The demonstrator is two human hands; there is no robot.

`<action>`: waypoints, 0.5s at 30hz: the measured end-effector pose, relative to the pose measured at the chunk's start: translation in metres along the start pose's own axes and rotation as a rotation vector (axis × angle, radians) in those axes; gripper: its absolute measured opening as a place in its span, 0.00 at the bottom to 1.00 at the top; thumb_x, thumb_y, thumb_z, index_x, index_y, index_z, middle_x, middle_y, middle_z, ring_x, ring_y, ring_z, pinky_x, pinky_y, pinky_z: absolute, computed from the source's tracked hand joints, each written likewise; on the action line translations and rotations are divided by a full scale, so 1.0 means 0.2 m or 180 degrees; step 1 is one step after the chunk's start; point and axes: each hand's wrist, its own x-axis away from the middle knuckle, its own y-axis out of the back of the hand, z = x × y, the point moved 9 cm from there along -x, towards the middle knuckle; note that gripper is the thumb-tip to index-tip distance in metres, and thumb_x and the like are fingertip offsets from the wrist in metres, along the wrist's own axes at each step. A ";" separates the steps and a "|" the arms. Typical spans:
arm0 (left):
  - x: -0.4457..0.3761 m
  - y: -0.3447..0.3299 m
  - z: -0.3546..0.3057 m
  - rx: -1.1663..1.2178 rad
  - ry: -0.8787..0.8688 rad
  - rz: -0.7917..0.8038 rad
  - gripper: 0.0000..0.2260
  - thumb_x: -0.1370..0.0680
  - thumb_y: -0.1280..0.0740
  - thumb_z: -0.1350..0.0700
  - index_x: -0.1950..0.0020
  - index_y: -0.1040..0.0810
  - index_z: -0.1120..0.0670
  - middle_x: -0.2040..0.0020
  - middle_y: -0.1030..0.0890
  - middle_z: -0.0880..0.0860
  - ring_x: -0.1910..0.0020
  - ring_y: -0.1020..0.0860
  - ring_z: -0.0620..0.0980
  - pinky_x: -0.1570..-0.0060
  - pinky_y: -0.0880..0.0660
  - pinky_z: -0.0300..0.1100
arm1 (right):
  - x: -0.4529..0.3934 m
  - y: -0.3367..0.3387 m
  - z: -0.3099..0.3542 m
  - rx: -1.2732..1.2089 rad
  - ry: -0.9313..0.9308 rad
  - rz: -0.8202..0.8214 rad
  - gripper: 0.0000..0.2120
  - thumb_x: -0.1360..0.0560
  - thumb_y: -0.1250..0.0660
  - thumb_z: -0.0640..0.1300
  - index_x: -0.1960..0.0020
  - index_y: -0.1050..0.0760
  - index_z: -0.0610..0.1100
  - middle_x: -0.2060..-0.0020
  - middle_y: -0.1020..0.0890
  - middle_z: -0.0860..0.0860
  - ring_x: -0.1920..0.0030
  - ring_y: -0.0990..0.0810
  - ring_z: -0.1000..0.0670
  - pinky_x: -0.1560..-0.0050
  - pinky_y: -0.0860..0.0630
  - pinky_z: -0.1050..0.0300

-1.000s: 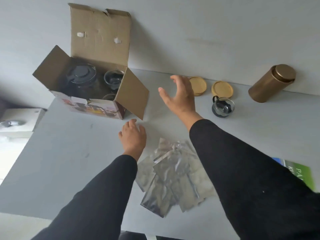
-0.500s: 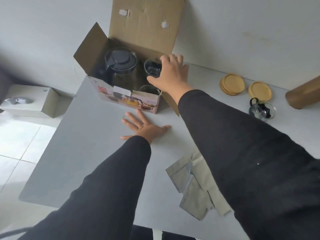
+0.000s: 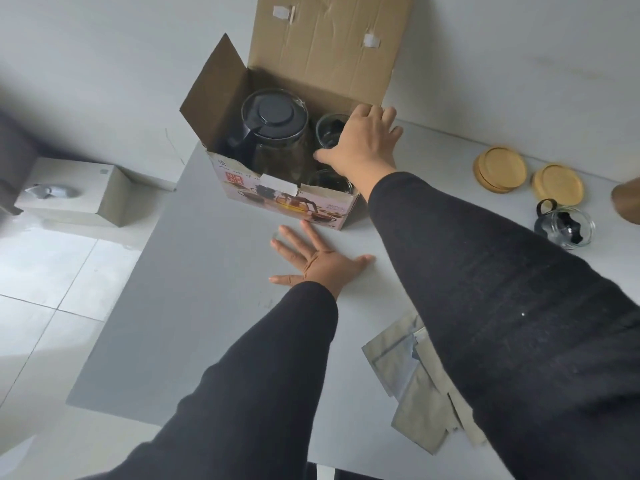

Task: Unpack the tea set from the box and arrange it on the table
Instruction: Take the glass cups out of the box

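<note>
Glass cup in hand: a glass cup point(image 3: 329, 130) stands upright in the back right corner of the cardboard box point(image 3: 287, 199), just beside the teapot.
Right grip: the right hand point(image 3: 363, 142) reaches over the box's right end, thumb against the cup's near side, fingers draped over its far rim; whether they have closed on it cannot be told.
Left grip: the left hand point(image 3: 318, 261) lies flat and spread on the worktop point(image 3: 194, 306) in front of the box, holding nothing.
Doing it well: the judgement is to pinch the cup by its wall and lift it straight up, clear of the flap and the teapot, with the left hand moved onto the box front to stop it sliding.
Teapot: the glass teapot point(image 3: 273, 133) with a black lid fills the box's left side, and a second cup point(image 3: 329, 181) sits at the near right.
Already out: one glass cup with a black handle point(image 3: 564, 226) and bamboo coasters point(image 3: 502, 168) stand at the right of the worktop.
Risk: glass knocking glass in the tight box.
Nearby: foil pouches point(image 3: 415, 386) lie near the front edge, well apart from the box.
</note>
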 end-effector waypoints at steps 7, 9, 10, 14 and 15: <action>0.01 0.01 -0.01 0.0042 -0.0021 -0.0009 0.58 0.37 0.43 0.21 0.28 0.77 0.50 0.30 0.79 0.58 0.33 0.78 0.64 0.41 0.63 0.77 | 0.06 0.12 -0.06 -0.0854 -0.0001 -0.0454 0.40 0.42 0.26 0.64 0.39 0.33 0.42 0.40 0.31 0.46 0.40 0.32 0.45 0.40 0.33 0.53; 0.02 0.00 -0.02 -0.0015 -0.0046 -0.0031 0.59 0.38 0.43 0.21 0.28 0.77 0.50 0.30 0.79 0.58 0.32 0.78 0.64 0.40 0.63 0.77 | 0.11 0.20 -0.10 -0.1301 0.0066 -0.0850 0.39 0.43 0.24 0.62 0.42 0.32 0.41 0.44 0.30 0.46 0.45 0.30 0.47 0.45 0.30 0.59; 0.02 0.01 -0.01 -0.0037 -0.0040 -0.0069 0.59 0.38 0.42 0.21 0.28 0.76 0.50 0.30 0.79 0.58 0.32 0.77 0.63 0.40 0.63 0.76 | 0.14 0.24 -0.12 -0.1575 0.0151 -0.1055 0.39 0.44 0.23 0.60 0.43 0.32 0.39 0.45 0.30 0.46 0.48 0.31 0.49 0.50 0.30 0.65; 0.05 0.03 -0.01 -0.0105 0.0009 -0.0210 0.59 0.38 0.41 0.21 0.27 0.75 0.49 0.28 0.77 0.57 0.30 0.75 0.62 0.38 0.62 0.75 | 0.29 0.31 -0.30 -0.2374 0.0225 -0.1384 0.37 0.44 0.21 0.52 0.44 0.33 0.36 0.48 0.28 0.44 0.53 0.31 0.52 0.59 0.34 0.77; 0.06 0.02 -0.01 -0.0102 0.0013 -0.0254 0.59 0.38 0.41 0.21 0.27 0.74 0.49 0.28 0.76 0.57 0.29 0.75 0.62 0.37 0.61 0.74 | 0.32 0.30 -0.38 -0.2457 0.0143 -0.1400 0.37 0.44 0.21 0.51 0.44 0.33 0.36 0.49 0.27 0.44 0.53 0.29 0.50 0.58 0.35 0.76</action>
